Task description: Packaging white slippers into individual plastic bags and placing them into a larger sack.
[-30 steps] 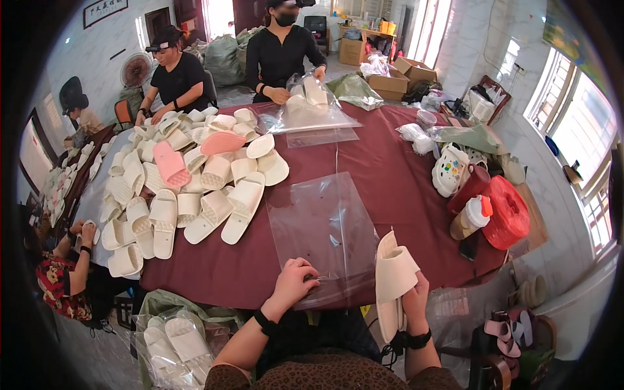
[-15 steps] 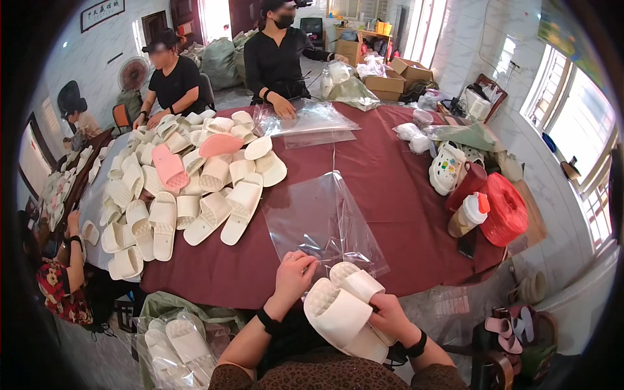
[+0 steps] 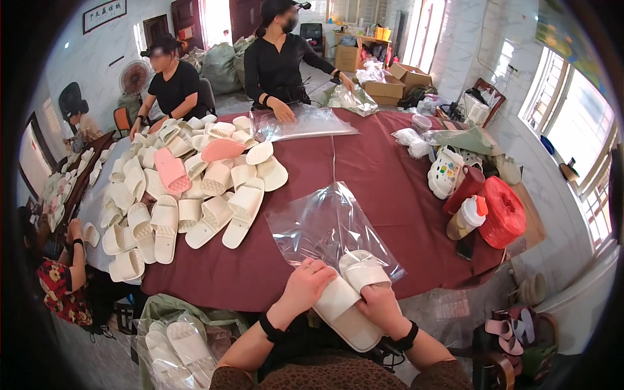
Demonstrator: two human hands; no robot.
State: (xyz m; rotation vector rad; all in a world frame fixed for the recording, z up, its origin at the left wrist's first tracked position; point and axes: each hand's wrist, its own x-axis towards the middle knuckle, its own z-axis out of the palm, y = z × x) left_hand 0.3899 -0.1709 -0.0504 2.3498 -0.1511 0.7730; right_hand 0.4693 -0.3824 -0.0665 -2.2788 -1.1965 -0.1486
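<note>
Right hand [image 3: 382, 305]: fingers clamped on cream slippers [image 3: 338, 300]
Left hand [image 3: 308, 286]: fingers at clear bag [image 3: 325, 224] — cannot tell if clamped
Worktop [image 3: 422, 201]: beneath bag

On the table [image 3: 409, 195], near its right edge, sit a red roll [image 3: 504, 213], an orange-capped bottle [image 3: 465, 218] and perhaps a black phone [image 3: 465, 249].

The fingertips of my right hand [image 3: 383, 311] are hidden at the 2 cream slippers [image 3: 344, 312], so I can't tell how far under the straps they reach. My left hand [image 3: 304, 286] covers part of the clear bag's [image 3: 315, 224] near edge. The bottom edge cuts off my brown sleeves [image 3: 229, 378] and the bagged slippers [image 3: 188, 344]. The charms on the white clog [image 3: 444, 170] are too small for me to make out.
</note>
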